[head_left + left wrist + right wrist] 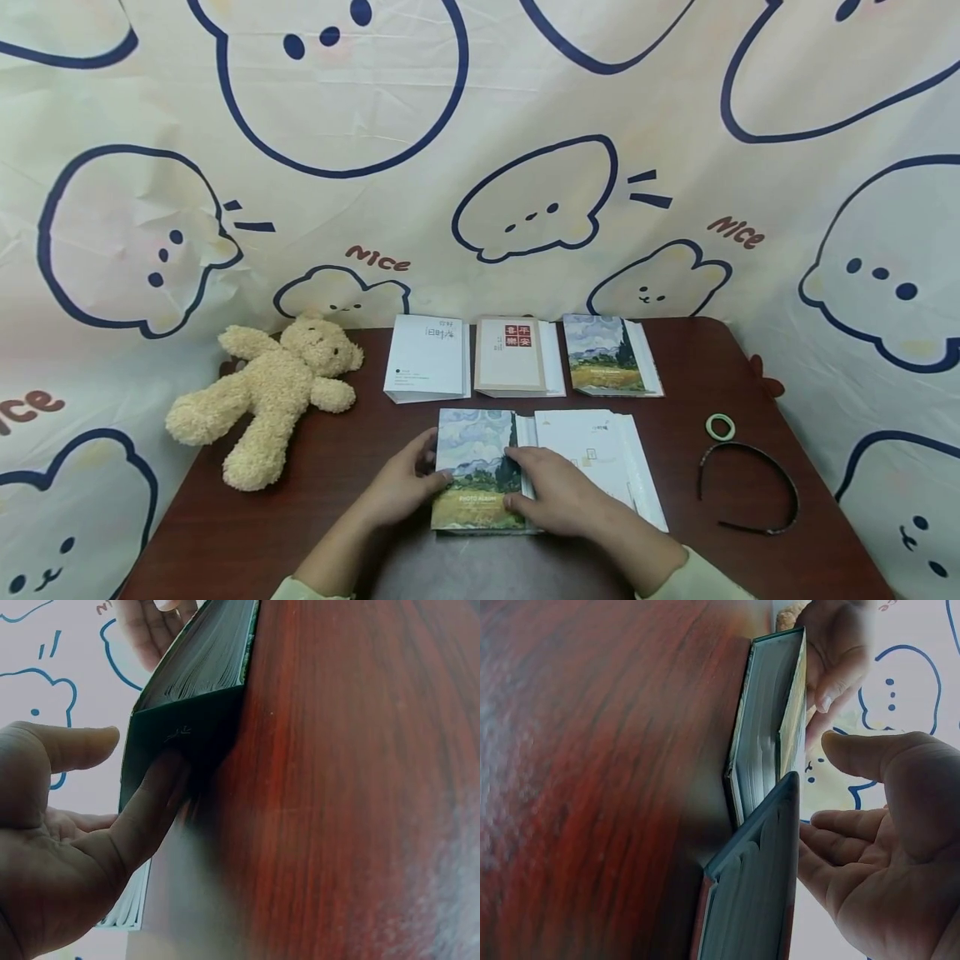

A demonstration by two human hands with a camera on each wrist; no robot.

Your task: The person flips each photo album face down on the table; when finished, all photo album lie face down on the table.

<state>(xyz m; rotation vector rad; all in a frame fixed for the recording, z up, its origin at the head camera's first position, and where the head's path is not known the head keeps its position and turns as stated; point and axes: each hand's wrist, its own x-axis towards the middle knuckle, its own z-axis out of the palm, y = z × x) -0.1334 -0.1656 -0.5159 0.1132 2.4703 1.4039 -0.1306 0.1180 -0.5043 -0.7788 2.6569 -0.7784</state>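
Observation:
A photo album with a painted landscape cover lies at the front of the table, between both hands. My left hand is at its left side. In the left wrist view, fingers of that hand touch the dark green spine, while the thumb stands apart from it. My right hand lies over the album's right edge with relaxed fingers. A white-covered album is just beyond that hand. Seen from the right wrist, the page edges of the painted album face the camera, and the right hand looks uncurled.
Along the back stand a white album, a beige album with red characters, and another landscape album. A plush bear lies on the left. To the right are a green tape ring and a dark headband.

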